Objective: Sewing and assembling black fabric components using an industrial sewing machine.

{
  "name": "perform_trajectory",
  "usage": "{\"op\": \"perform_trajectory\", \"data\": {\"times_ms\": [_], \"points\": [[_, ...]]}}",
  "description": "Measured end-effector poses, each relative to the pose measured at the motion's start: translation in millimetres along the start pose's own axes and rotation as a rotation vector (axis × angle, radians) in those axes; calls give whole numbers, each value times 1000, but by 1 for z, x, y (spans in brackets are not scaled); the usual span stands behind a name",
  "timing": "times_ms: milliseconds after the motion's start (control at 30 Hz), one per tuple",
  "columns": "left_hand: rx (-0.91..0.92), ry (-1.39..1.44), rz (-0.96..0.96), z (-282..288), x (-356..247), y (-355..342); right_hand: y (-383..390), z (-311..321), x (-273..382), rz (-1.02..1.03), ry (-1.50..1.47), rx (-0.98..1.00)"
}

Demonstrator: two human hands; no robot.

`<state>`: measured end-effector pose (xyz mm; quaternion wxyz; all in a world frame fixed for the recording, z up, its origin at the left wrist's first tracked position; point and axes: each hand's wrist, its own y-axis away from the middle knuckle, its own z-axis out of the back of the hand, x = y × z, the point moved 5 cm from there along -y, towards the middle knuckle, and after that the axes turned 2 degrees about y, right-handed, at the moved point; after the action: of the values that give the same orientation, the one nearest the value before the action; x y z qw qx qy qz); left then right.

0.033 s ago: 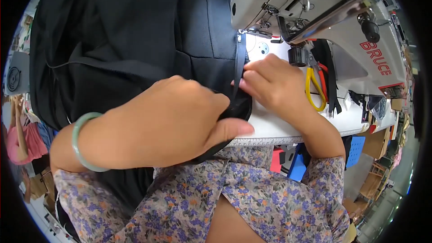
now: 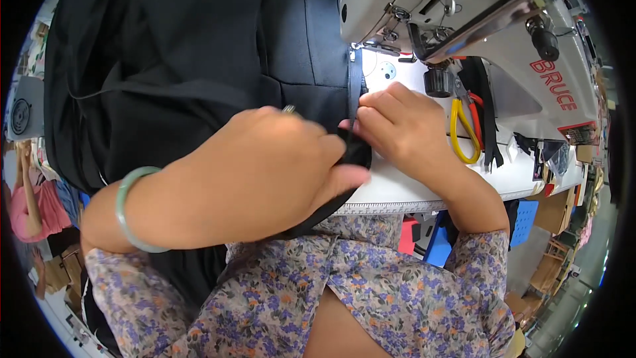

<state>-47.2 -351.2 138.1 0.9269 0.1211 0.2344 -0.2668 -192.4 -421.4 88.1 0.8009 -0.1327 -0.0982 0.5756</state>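
A black fabric bag or garment (image 2: 185, 46) with zipper tapes and seams is spread over the sewing table. My left hand (image 2: 265, 172), slightly blurred, lies over its lower part with curled fingers, the thumb apart and the fingertips hidden. My right hand (image 2: 404, 132) pinches a narrow black strip (image 2: 354, 76) at the fabric's right edge, running up toward the presser foot (image 2: 354, 52) of the sewing machine (image 2: 503, 40). The needle plate (image 2: 385, 69) shows just right of that strip.
Scissors with yellow and red handles (image 2: 458, 136) and black zipper pieces (image 2: 487, 119) lie at the machine's right. A ruler strip (image 2: 397, 208) edges the white table (image 2: 404, 189). A blue perforated object (image 2: 523, 224) is below right. A person in pink (image 2: 36, 205) is at far left.
My left hand has shifted slightly right, bringing it closer to my right hand. My right hand and the machine have hardly moved.
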Motion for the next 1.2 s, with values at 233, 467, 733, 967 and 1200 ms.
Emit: {"op": "perform_trajectory", "data": {"times_ms": [233, 467, 733, 967, 1200], "points": [[-579, -14, -76, -28, 49, -30, 7, -14, -9, -117, 105, 4], [-468, -194, -317, -17, 79, -30, -3, -4, -4, -95, 100, 18], [-406, -380, -361, -15, 57, -25, -2, 8, -16, -291, -97, -21], [-447, -317, -454, -12, 56, -18, -10, 15, -11, -239, -82, -242], [-425, -157, -411, -16, 58, -18, -15, 14, 3, 59, -65, -156]]}}
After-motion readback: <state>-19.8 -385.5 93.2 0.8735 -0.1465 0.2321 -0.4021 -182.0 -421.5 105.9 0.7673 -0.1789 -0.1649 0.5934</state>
